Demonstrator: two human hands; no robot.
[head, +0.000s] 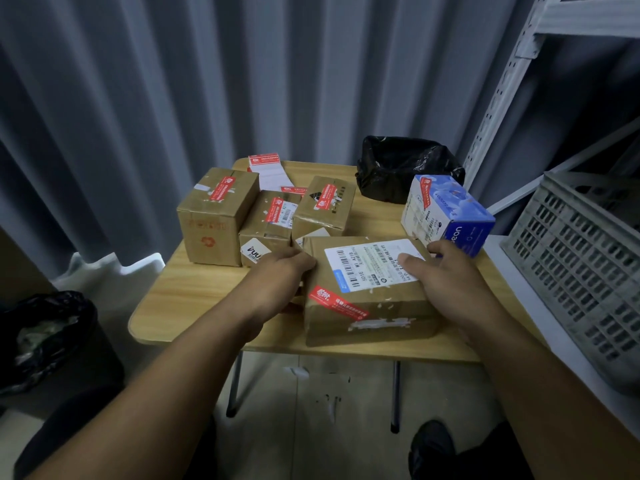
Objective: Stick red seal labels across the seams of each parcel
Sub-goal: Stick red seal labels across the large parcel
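A large cardboard parcel (370, 306) lies at the front of the small wooden table (194, 292). A white shipping label is on its top and a red seal label (337, 303) runs over its front edge. My left hand (277, 275) grips the parcel's left end. My right hand (446, 271) grips its right side, thumb on the shipping label. Behind stand three smaller cardboard boxes, left (216, 216), middle (268, 226) and right (323, 206), each bearing a red seal. A blue and white box (446, 213) at the right also carries one. A stack of red seal labels (266, 168) lies at the table's back.
A black plastic bag (401, 168) sits at the table's back right. A grey slotted crate (581, 265) stands on a surface to the right, under a metal shelf frame (505, 84). A bin lined with a black bag (45, 337) is on the floor at left. Curtains hang behind.
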